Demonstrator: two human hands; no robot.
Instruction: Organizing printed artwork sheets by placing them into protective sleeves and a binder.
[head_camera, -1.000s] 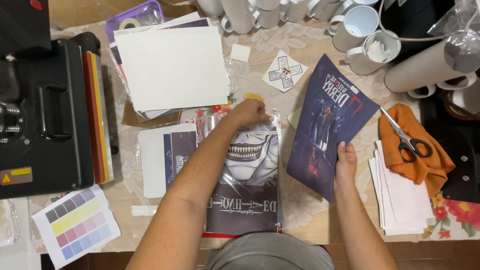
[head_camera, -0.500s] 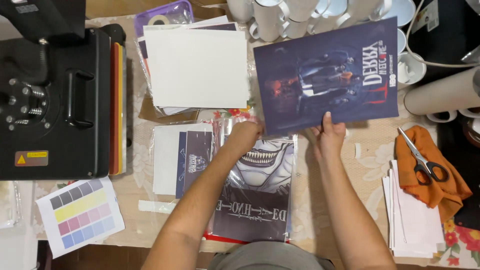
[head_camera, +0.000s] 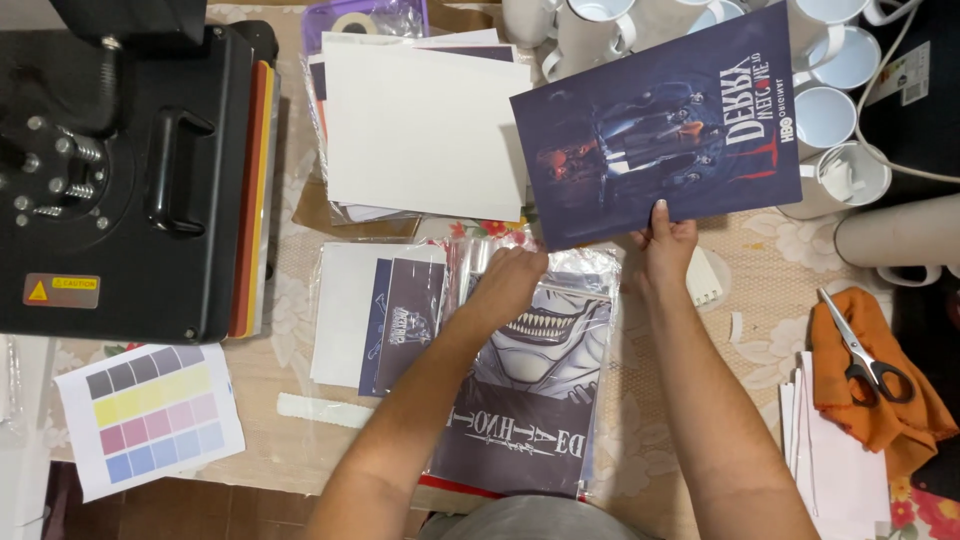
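My right hand pinches the lower edge of a dark blue poster print and holds it up flat above the table, near the white mugs. My left hand rests on the top edge of a clear plastic sleeve that lies on the table with a grey print of a grinning, sharp-toothed face inside. To the left of the sleeve lies another sleeve with small dark prints.
A black heat press fills the left side. A stack of white sheets lies at the back. Several white mugs stand at the back right. Scissors lie on an orange cloth. A colour test sheet lies at the front left.
My right hand has lifted the blue poster off the table and carried it up and back toward the mugs. My left hand has stayed on the sleeve's top edge.
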